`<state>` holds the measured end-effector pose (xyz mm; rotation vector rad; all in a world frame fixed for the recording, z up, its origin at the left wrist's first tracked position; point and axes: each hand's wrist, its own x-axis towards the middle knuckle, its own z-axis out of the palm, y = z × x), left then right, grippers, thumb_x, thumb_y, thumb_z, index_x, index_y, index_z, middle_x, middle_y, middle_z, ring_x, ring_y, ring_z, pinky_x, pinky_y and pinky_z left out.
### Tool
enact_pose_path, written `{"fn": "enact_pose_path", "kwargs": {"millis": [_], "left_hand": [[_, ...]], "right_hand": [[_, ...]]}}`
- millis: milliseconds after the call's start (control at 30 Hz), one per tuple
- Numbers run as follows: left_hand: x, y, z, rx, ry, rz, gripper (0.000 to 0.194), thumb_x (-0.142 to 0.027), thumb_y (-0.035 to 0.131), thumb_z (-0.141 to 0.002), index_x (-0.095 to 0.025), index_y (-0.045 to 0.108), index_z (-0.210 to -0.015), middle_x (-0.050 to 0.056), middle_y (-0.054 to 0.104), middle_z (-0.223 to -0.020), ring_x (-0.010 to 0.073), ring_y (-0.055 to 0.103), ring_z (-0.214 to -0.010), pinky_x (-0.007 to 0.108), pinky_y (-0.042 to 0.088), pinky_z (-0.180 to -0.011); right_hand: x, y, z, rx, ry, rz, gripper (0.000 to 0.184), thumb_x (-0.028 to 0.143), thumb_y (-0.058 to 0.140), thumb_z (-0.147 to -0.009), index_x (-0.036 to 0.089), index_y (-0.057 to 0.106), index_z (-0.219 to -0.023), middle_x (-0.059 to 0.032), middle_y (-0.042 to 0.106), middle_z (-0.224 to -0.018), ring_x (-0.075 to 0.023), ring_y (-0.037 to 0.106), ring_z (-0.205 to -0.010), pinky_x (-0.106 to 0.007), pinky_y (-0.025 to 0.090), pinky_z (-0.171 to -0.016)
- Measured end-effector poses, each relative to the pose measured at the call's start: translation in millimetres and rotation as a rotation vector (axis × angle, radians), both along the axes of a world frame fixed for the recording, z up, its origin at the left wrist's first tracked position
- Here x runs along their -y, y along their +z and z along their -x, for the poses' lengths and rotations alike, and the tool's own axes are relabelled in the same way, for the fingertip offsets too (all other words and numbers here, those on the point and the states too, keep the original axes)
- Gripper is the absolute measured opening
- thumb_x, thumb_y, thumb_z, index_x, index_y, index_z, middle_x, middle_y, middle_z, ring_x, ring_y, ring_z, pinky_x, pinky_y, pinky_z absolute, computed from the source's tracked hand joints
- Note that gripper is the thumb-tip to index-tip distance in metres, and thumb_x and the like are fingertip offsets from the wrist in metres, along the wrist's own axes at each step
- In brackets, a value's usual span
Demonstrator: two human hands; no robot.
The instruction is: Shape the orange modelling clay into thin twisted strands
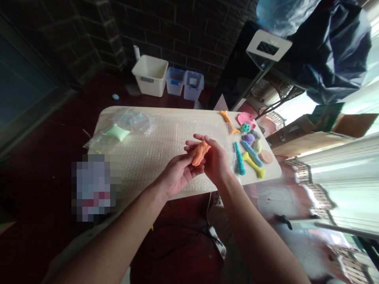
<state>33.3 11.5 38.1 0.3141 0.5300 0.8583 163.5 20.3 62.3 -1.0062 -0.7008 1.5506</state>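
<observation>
An orange lump of modelling clay (201, 153), long and bumpy, is held between my two hands above the table. My left hand (180, 171) has its thumb on the lump's lower end, with the fingers beneath. At the upper end, my right hand (217, 159) closes around it with thumb and fingers. Bubble wrap (154, 157) lies flat on the table under both hands. To the right sit shaped clay pieces: a teal tapered stick (239, 159), a yellow bone shape (254, 165), a blue bar (251, 153), an orange bone shape (229, 122) and a purple lump (248, 138).
Clear plastic bags (133, 120) and a pale green packet (117, 133) lie at the table's left. Behind the table (271, 172) stand a white bin (150, 75) and two clear tubs (193, 85). Cardboard boxes (310, 136) are at the right. Cables and a power strip (217, 242) lie below.
</observation>
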Motion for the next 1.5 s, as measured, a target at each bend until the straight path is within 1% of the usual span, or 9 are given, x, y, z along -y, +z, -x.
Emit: {"fn": "enact_pose_path", "kwargs": {"millis": [133,300,567,700,867,1100,1167,1333,1500], "left_hand": [[1,1.4,0,-0.003,-0.015,0.012,0.012,-0.014,0.065,-0.093,-0.01,0.076,-0.088,0.008,0.071,-0.085,0.011,0.066,-0.071,0.019,0.057,-0.067],[1,1.7,0,0.043,-0.075,0.06,0.02,-0.009,0.058,-0.095,-0.01,0.071,-0.079,0.005,0.064,-0.072,0.0082,0.06,-0.058,0.018,0.052,-0.056],[-3,3.9,6,0.069,-0.124,0.097,0.022,-0.034,0.059,-0.098,-0.015,0.072,-0.097,0.007,0.067,-0.084,0.0169,0.066,-0.071,0.03,0.058,-0.066],[-2,2.3,7,-0.043,-0.122,-0.043,0.02,-0.031,0.075,-0.09,-0.012,0.07,-0.089,0.004,0.065,-0.082,0.0114,0.063,-0.069,0.024,0.054,-0.067],[6,-3.6,1,-0.26,-0.17,-0.297,0.029,-0.037,0.077,-0.087,-0.012,0.064,-0.08,0.002,0.063,-0.073,0.0112,0.06,-0.064,0.025,0.051,-0.065],[15,-28.6,-8,-0.757,-0.024,-0.627,0.034,-0.046,0.062,-0.097,-0.018,0.056,-0.115,0.004,0.069,-0.089,0.0157,0.066,-0.068,0.029,0.051,-0.062],[17,-33.3,-8,-0.821,-0.039,-0.656,0.03,-0.047,0.06,-0.098,-0.019,0.054,-0.107,0.002,0.067,-0.082,0.0161,0.066,-0.066,0.029,0.05,-0.061],[18,-28.5,-6,-0.894,-0.096,-0.688,0.029,-0.046,0.069,-0.09,-0.019,0.057,-0.092,0.003,0.068,-0.08,0.018,0.067,-0.071,0.03,0.051,-0.064],[15,-20.7,-7,-0.822,-0.137,-0.639,0.034,-0.043,0.072,-0.086,-0.018,0.062,-0.107,0.009,0.073,-0.102,0.0214,0.071,-0.086,0.034,0.056,-0.073]], "right_hand": [[3,0.3,4,0.038,0.006,-0.041,0.029,0.046,0.07,-0.089,0.022,0.068,-0.107,-0.0051,0.08,-0.097,-0.023,0.075,-0.087,-0.038,0.06,-0.079],[3,-6.0,6,0.136,-0.026,-0.071,0.031,0.051,0.07,-0.091,0.02,0.07,-0.097,-0.0043,0.078,-0.081,-0.0166,0.068,-0.059,-0.03,0.054,-0.055],[1,-12.9,5,0.24,-0.121,-0.115,0.032,0.053,0.07,-0.092,0.021,0.071,-0.09,-0.004,0.077,-0.082,-0.0169,0.07,-0.065,-0.03,0.056,-0.062],[2,-14.4,5,0.224,-0.126,-0.154,0.031,0.051,0.072,-0.09,0.021,0.072,-0.08,-0.0032,0.073,-0.082,-0.0168,0.069,-0.074,-0.029,0.056,-0.066],[1,-20.5,6,0.065,-0.186,-0.051,0.046,0.052,0.078,-0.084,0.021,0.06,-0.055,0.0005,0.059,-0.057,-0.0128,0.056,-0.052,-0.026,0.044,-0.047],[1,-15.1,5,-0.149,-0.153,0.049,0.043,0.055,0.079,-0.08,0.022,0.06,-0.063,0.0001,0.061,-0.064,-0.0165,0.064,-0.062,-0.026,0.043,-0.044],[3,-12.6,6,-0.131,-0.176,0.047,0.044,0.052,0.078,-0.082,0.022,0.056,-0.06,0.0025,0.055,-0.057,-0.0138,0.059,-0.055,-0.025,0.041,-0.044],[5,-3.4,4,-0.077,-0.284,0.093,0.058,0.044,0.07,-0.087,0.023,0.032,-0.049,0.0096,0.026,-0.04,-0.0063,0.022,-0.034,-0.026,0.022,-0.037],[0,1.0,-10,-0.034,-0.3,0.058,0.056,0.045,0.061,-0.09,0.024,0.029,-0.05,0.0098,0.021,-0.04,-0.0072,0.017,-0.033,-0.027,0.021,-0.037]]}}
